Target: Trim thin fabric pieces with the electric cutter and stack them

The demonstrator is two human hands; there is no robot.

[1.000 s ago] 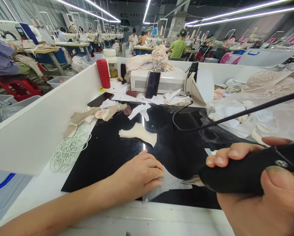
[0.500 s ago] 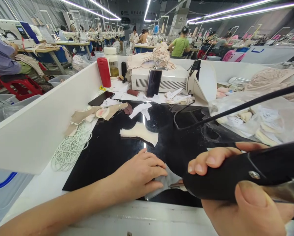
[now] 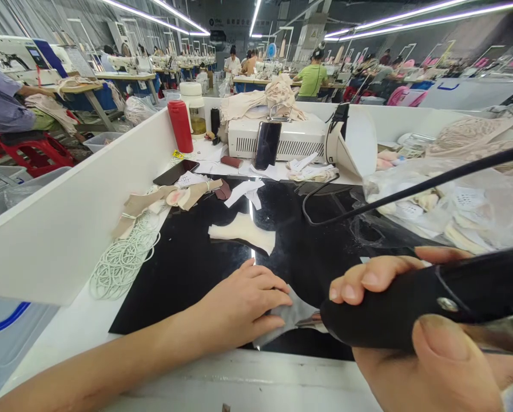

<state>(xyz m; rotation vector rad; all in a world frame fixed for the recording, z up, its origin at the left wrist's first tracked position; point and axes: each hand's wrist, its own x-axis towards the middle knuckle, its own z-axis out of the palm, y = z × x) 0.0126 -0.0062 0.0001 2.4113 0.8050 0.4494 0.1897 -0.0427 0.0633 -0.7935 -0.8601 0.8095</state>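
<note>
My right hand (image 3: 449, 349) is wrapped round the black handle of an iron (image 3: 389, 309), close to the camera at the lower right. The iron's pointed metal tip reaches a thin grey piece of cloth (image 3: 297, 312) on the black mat. Resting flat on the left part of that cloth is my left hand (image 3: 256, 300), fingers stretched out and slightly apart. Its fingers cover part of the cloth, and the handle hides most of the iron's base. Beyond my left hand lies a cream shaped fabric piece (image 3: 243, 232).
A black cable (image 3: 410, 194) arches over the right side. White cord (image 3: 123, 263) lies coiled at left near beige scraps. A phone (image 3: 267, 146) leans on a white box (image 3: 299, 137) at the back, near a red bottle (image 3: 180, 127). Low white walls (image 3: 88, 212) border the table.
My right hand and the iron have shifted very slightly to the right. My left hand stays in place on the grey cloth.
</note>
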